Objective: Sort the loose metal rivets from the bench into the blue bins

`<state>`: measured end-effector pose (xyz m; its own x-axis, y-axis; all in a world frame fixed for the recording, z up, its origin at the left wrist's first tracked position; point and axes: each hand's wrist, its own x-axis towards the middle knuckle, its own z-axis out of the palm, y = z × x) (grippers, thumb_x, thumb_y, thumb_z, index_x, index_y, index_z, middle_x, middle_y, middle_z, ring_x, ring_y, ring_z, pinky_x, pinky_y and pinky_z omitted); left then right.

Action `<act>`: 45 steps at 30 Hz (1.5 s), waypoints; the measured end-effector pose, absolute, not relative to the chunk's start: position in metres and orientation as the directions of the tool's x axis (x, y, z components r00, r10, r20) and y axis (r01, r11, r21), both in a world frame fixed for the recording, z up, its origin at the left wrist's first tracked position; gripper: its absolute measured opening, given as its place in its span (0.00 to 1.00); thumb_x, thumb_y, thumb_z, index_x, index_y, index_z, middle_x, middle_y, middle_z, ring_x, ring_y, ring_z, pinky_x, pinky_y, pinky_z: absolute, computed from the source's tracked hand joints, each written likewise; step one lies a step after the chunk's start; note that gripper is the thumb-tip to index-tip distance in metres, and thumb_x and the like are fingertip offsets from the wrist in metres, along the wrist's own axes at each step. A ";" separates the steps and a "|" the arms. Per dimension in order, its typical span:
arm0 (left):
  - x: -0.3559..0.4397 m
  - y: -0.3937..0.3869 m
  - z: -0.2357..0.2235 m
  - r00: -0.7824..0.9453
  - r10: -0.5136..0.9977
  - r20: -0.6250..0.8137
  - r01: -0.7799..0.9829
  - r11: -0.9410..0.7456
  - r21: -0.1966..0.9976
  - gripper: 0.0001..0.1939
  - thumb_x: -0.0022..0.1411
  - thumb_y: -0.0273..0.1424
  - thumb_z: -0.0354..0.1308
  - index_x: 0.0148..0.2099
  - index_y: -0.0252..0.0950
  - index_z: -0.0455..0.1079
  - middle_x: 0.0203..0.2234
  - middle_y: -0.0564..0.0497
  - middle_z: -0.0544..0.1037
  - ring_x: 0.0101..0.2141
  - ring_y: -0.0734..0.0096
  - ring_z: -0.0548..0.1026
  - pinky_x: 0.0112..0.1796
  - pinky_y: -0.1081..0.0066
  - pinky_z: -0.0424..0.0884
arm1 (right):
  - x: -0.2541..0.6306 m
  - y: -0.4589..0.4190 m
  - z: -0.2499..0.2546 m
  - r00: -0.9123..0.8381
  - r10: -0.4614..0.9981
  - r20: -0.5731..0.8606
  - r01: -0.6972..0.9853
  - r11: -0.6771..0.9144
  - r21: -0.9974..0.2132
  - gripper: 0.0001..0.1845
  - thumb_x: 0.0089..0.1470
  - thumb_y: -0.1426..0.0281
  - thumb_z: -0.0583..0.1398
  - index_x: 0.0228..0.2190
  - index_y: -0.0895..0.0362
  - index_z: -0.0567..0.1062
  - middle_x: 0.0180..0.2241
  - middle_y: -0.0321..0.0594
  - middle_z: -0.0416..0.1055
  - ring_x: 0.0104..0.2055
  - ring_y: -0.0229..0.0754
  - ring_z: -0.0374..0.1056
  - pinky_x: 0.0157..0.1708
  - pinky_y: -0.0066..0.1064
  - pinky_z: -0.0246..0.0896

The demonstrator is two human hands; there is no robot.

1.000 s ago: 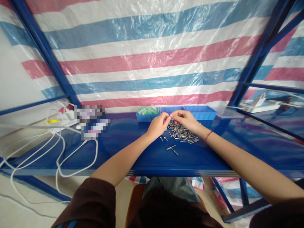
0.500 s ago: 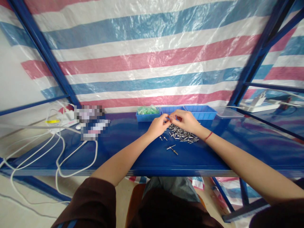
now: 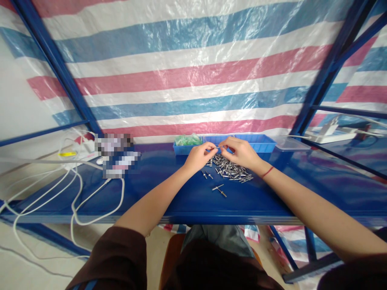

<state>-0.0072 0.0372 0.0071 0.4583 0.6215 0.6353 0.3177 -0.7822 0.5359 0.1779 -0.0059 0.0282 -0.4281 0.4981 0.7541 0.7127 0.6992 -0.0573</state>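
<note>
My left hand (image 3: 200, 156) and my right hand (image 3: 240, 152) face each other above the pile, fingertips pinched on the two ends of one thin metal blind rivet (image 3: 218, 147). Its ends are partly covered by the fingers. Right below lies a heap of silvery blind rivets (image 3: 234, 171), the back of it hidden by my right hand. Two loose rivets (image 3: 207, 175) lie to the left of the heap. Another small group (image 3: 220, 190) lies crossed nearer the table's front edge.
Behind my hands stand blue bins; the left bin (image 3: 184, 150) contains green plastic, and the right bin (image 3: 256, 143) reaches past my right hand. A clear plastic lid (image 3: 292, 143) lies beside them. White cables (image 3: 78, 193) trail over the left of the blue table (image 3: 151, 177).
My hands have drawn slightly apart, and the rivet now shows between the fingertips. My left hand has shifted a little to the left. The loose rivets have not moved.
</note>
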 end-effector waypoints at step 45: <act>-0.002 0.040 -0.003 0.588 0.778 0.222 0.705 -0.627 0.331 0.12 0.59 0.41 0.54 0.41 0.45 0.75 0.46 0.50 0.72 0.49 0.57 0.68 0.48 0.53 0.64 | 0.187 0.008 0.028 -0.216 0.756 0.618 0.895 0.407 -0.184 0.16 0.56 0.66 0.52 0.25 0.59 0.76 0.23 0.40 0.73 0.24 0.38 0.64 0.27 0.29 0.51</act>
<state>-0.0019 0.0403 -0.0028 0.5880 0.7778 0.2218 0.7048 -0.6273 0.3314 0.1868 0.0081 0.0279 -0.2164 0.7556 0.6183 0.8945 0.4072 -0.1845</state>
